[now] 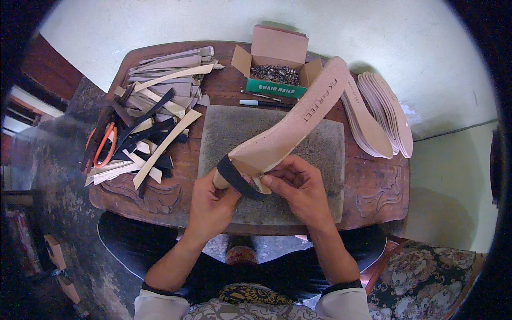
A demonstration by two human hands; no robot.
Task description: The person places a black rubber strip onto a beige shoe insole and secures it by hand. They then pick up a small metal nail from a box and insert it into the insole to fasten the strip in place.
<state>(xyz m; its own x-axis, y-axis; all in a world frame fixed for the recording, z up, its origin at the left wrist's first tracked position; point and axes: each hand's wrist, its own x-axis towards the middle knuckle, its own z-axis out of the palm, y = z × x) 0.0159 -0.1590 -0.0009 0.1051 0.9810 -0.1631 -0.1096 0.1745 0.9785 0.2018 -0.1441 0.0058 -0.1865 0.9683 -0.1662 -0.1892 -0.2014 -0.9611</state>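
A long tan sole [296, 117] with a black band [234, 177] across it

The sole is in the middle of the frame, over a flat gray slab [328, 186]. It is long and thin, with a bend in it. Its round end points to the upper right and has dark letters on it. It looks smooth, and the black band curves over its low end like a little bridge.

The left hand [209, 205] is closed around the low end, next to the band. The right hand [300, 191] pinches a small pale bit [258, 184] by the band's right end, between thumb and finger.

The slab looks rough and full of specks. It lies on a brown wooden table [368, 210] with curvy shapes cut into its front corners. At the top, a paper box with a green front [272, 87] is full of tiny shiny nails [274, 73]. At the upper right, more flat soles [376, 112] sit in stacks. On the left is a messy heap of thin strips [165, 114], gray, cream and black, with orange handles [112, 145] beside it.

Some fingers hide behind the sole. I cannot tell if the pale bit is part of the band. The rest of the orange-handled tool is hard to see. A flowery cloth [421, 277] is cut off at the lower right.
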